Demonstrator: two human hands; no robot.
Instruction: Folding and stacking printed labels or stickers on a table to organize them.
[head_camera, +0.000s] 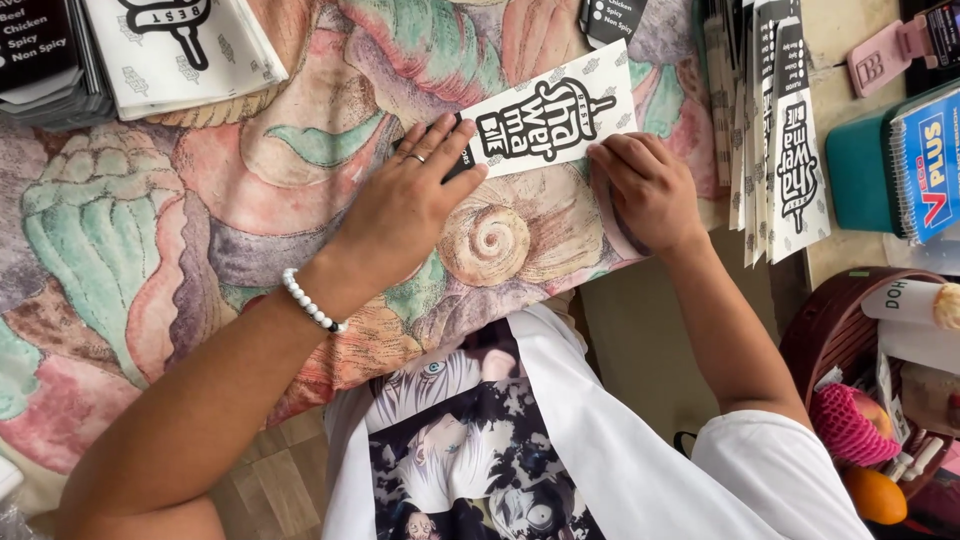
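On patterned cloth (150, 250), both flat hands — left hand (410, 205), right hand (648, 188) — upon white paper sleeve (555, 115).

One head-worn camera looks steeply down, close over the patterned tablecloth (150, 250).

1. I work at a table covered by a patterned cloth (120, 250) with big shells in pink, green and cream.
2. Below the table edge I see wood-patterned floor (275, 480).
3. At my right, a bare tan tabletop (840, 250) shows beside the cloth.
4. A brown round basket (825, 335) stands lower right.
5. Light is even, soft, without hard shadows.
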